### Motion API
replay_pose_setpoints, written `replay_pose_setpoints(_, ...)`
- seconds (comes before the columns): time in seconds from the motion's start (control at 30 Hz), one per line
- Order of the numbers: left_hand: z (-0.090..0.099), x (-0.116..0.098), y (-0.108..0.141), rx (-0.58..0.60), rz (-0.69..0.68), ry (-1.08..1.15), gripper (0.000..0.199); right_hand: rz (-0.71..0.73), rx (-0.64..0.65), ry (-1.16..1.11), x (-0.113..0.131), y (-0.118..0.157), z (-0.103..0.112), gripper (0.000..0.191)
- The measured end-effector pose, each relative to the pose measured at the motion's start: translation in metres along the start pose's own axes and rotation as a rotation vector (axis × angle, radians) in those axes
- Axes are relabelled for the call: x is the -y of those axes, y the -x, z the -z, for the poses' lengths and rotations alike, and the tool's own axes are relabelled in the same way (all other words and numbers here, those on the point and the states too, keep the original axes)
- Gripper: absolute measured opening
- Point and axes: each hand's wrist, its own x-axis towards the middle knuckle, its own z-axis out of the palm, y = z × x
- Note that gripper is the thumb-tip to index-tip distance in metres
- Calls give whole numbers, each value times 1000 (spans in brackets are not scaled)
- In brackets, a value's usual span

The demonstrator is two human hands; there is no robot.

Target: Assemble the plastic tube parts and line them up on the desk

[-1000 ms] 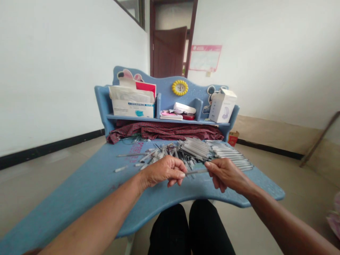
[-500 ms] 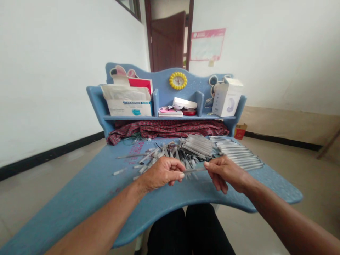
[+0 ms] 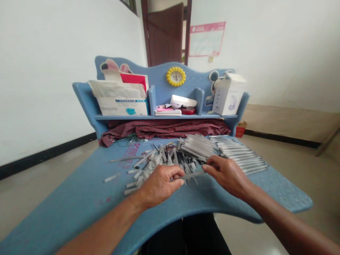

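Observation:
Between my two hands runs a thin, translucent pen barrel [image 3: 193,175], held nearly level above the front of the desk. My left hand [image 3: 163,184] pinches its left end between thumb and fingers. At the other end, the thumb and fingertips of my right hand [image 3: 227,175] close on it. Just beyond the hands lies a loose heap of short white and clear pen caps [image 3: 143,173], mixed with black pieces. A stack of clear pen barrels [image 3: 198,147] is behind the heap. To its right, long pens [image 3: 240,154] with dark ends lie side by side.
The blue desk [image 3: 79,198] has a raised shelf with a mask box [image 3: 122,106], papers, a red tin [image 3: 188,111] and a white carton [image 3: 228,95]. Checked cloth [image 3: 164,129] is bunched under the shelf. One loose cap [image 3: 111,177] lies apart at left.
The camera view has shifted slightly closer to the desk. Both hands still hold the pen barrel, which now slants up a little more to the right; the right fingers are more tucked in.

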Motion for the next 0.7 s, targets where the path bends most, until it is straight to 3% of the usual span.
replay_pose_setpoints(0.07,-2,-1,0,28,73,88,10,333,-123,249,10,3,-3,21)
replay_pose_setpoints(0.13,-4,-2,1,80,136,199,11,604,-50,369,21,5,-8,11)
replay_pose_setpoints(0.23,-5,1,2,129,180,316,16,765,85,433,26,0,-7,12)
replay_pose_setpoints(0.33,-3,10,2,-80,137,268,36,651,100,439,2,-25,17,15)
replay_pose_setpoints(0.47,-2,17,-2,-366,11,43,38,274,-23,565,-70,-82,65,15)
replay_pose_setpoints(0.53,-3,17,-3,-432,-67,-60,30,70,-7,664,-107,-111,79,16)
replay_pose_setpoints(0.7,-5,16,-7,-446,-201,-207,21,9,48,697,-164,-159,72,18)
